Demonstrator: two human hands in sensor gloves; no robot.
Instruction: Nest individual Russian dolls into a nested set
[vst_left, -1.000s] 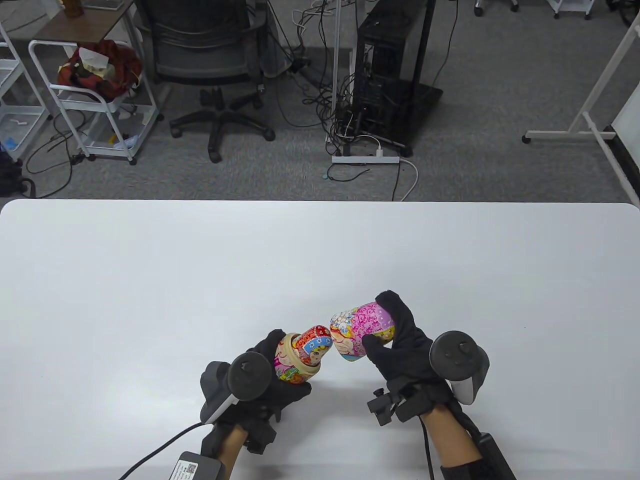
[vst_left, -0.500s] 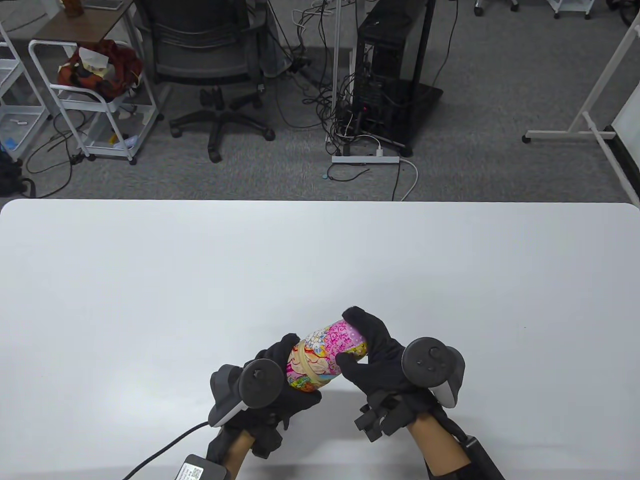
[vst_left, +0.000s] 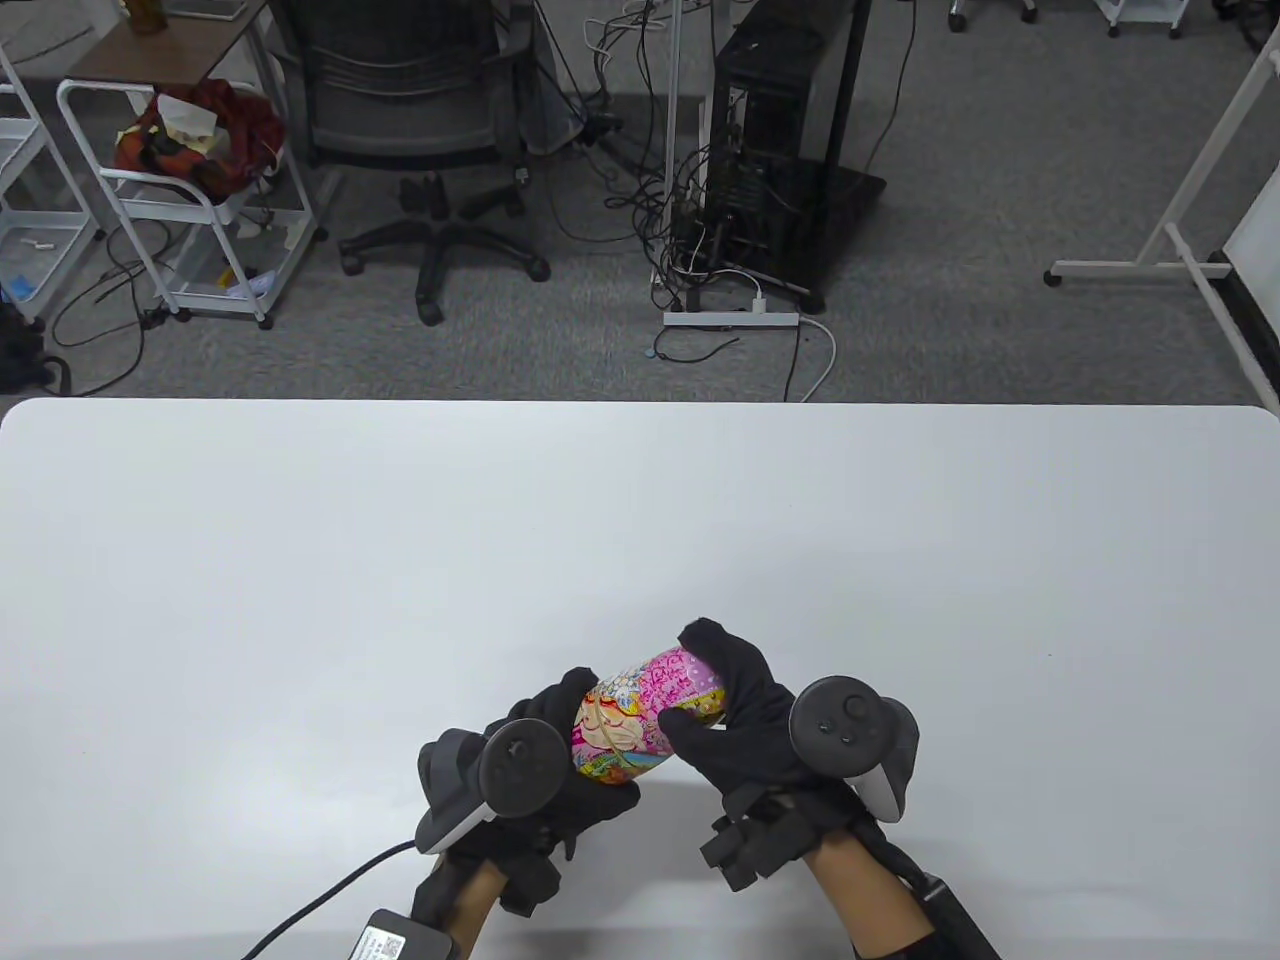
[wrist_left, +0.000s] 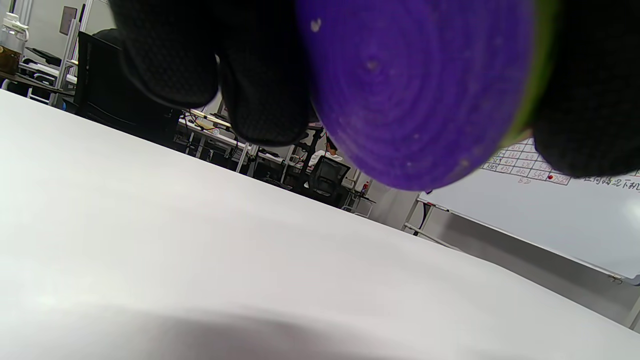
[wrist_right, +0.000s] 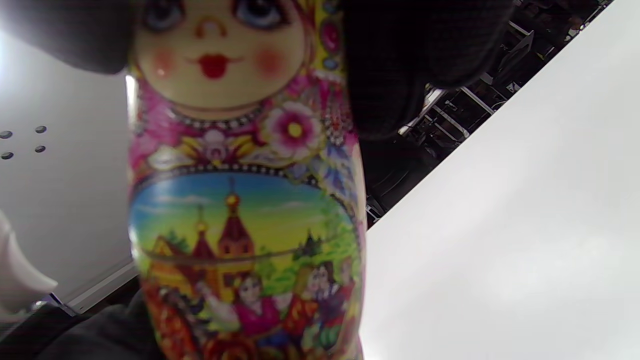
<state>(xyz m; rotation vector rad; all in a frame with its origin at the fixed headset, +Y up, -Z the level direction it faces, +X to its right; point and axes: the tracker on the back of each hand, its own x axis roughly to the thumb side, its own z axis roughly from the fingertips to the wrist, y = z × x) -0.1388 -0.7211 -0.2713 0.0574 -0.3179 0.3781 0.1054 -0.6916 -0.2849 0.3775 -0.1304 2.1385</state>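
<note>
A large pink painted Russian doll (vst_left: 640, 715) is held tilted above the table (vst_left: 300, 560) near its front edge, its two halves pushed together. My left hand (vst_left: 560, 745) grips the lower half; the doll's purple base (wrist_left: 415, 85) fills the left wrist view between the gloved fingers (wrist_left: 260, 75). My right hand (vst_left: 725, 700) grips the top half. The right wrist view shows the doll's face and painted village scene (wrist_right: 240, 200) close up, with my fingers (wrist_right: 410, 60) around the head. The smaller doll is hidden inside.
The white table stretches wide to the left, right and far side of my hands. A cable (vst_left: 320, 900) runs from my left wrist to a small box at the front edge. Beyond the table are an office chair (vst_left: 420, 130) and a computer tower (vst_left: 780, 150).
One second ago the right hand held the pink top half apart from the lower half, with a smaller doll standing in it. The top half has been slid over the smaller doll and now closes tighter.
</note>
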